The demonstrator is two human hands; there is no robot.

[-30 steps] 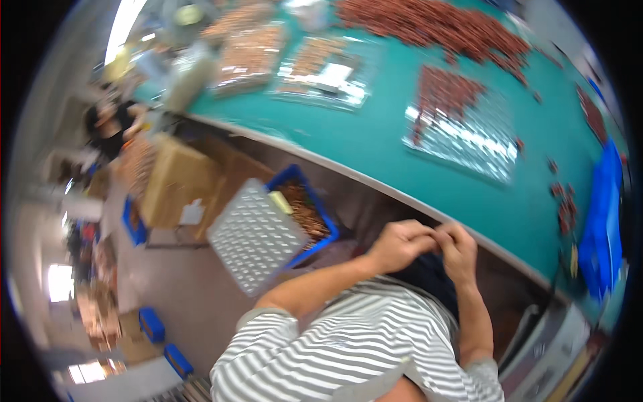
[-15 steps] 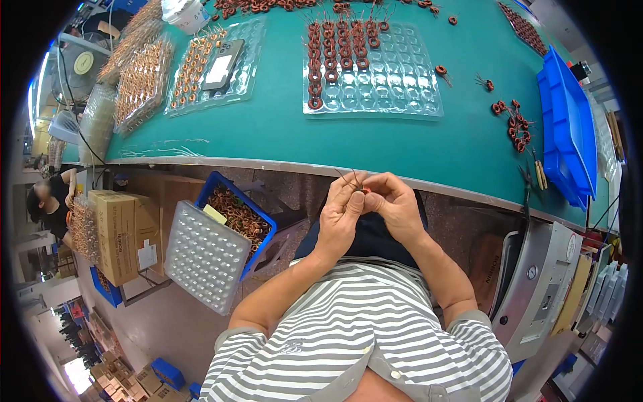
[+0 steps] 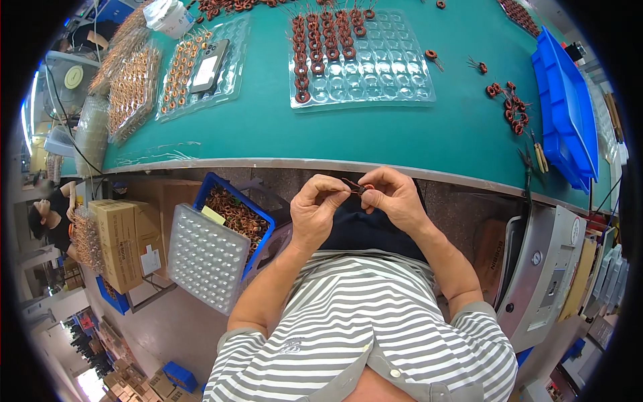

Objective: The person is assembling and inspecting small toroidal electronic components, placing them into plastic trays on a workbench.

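Between my hands, over my lap in front of the table edge, is a small red-brown toroidal coil [image 3: 366, 189] with thin wire leads. My right hand [image 3: 392, 197] pinches its ring between thumb and fingers. Thumb and forefinger of my left hand [image 3: 317, 209] are closed on a wire lead running left from the ring. Beyond them on the green table [image 3: 241, 137] lies a clear plastic tray [image 3: 375, 87], its left columns partly filled with similar coils [image 3: 316, 41]. Loose coils [image 3: 512, 110] lie to the right of that tray.
Pliers [image 3: 527, 164] lie beside a blue bin [image 3: 568, 114] at the right. A phone [image 3: 209, 65] rests on another coil tray at left. Below the table edge, a blue crate [image 3: 268, 231] of coils stands with a clear tray [image 3: 204, 258] leaning on it. Cartons [image 3: 124, 234] stand farther left.
My left hand has moved left, away from my right hand, and now pinches a lead. The coil shows between the hands. The table has shifted slightly up and left in view.
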